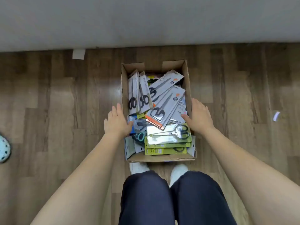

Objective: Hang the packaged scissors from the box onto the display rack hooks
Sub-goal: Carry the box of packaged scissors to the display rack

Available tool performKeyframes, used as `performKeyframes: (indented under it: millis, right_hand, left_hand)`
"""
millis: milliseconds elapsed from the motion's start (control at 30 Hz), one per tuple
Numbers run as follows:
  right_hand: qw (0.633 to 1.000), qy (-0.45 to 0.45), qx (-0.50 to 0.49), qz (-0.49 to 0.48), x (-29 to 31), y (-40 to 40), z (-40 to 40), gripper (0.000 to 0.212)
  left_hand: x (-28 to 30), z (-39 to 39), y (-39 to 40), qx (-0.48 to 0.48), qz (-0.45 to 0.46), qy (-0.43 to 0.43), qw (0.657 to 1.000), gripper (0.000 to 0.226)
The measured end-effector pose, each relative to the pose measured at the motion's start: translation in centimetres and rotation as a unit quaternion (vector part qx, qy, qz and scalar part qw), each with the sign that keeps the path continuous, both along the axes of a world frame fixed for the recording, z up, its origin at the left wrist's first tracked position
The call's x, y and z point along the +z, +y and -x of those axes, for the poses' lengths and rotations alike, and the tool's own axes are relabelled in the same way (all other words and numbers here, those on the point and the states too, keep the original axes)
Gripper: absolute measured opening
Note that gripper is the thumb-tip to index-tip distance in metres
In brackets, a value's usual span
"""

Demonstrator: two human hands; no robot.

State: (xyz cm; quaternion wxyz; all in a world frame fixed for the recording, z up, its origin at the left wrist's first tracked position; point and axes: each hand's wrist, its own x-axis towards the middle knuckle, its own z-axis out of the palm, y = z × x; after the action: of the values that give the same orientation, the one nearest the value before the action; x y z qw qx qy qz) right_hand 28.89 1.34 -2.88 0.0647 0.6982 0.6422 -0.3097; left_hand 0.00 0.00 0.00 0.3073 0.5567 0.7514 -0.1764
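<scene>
On wood floor (56, 111), cardboard box (188, 82) crammed with packaged scissors (164, 104). Left hand (117, 122) and right hand (200, 117) flank its walls, fingers straight, grasping nothing. No rack visible. Risk: overlapping packs snag, spill when one lifts.

Both bare forearms stretched forward and down, converging slightly. Left hand (117, 121) flat, palm down, fingers straight and a little spread, thumb pointing inward to right. Right hand (199, 116) also flat, palm down, fingers straight and together, thumb pointing inward to left. Nothing gripped in either hand. Hands well apart, at about same height. Knees in dark trousers below, feet in white socks.
</scene>
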Motion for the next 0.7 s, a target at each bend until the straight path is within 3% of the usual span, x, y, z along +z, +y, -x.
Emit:
performKeyframes:
  millis: [167, 433, 700]
  right_hand:
    - [0.999, 0.023, -0.043, -0.001, -3.7, 1.0, -1.1, 0.075]
    - [0.976, 0.144, -0.161, 0.027, -7.0, 0.3, -1.4, 0.085]
    - [0.93, 0.238, -0.282, 0.01, -8.8, -0.5, -1.4, 0.062]
  left_hand:
    - [-4.6, 0.8, 0.3, 0.041, -0.012, -0.024, 0.999, 0.096]
    - [-9.0, 0.2, -0.4, 0.149, -0.073, -0.118, 0.979, 0.096]
    - [-10.6, -0.5, -1.2, 0.255, -0.165, -0.136, 0.943, 0.075]
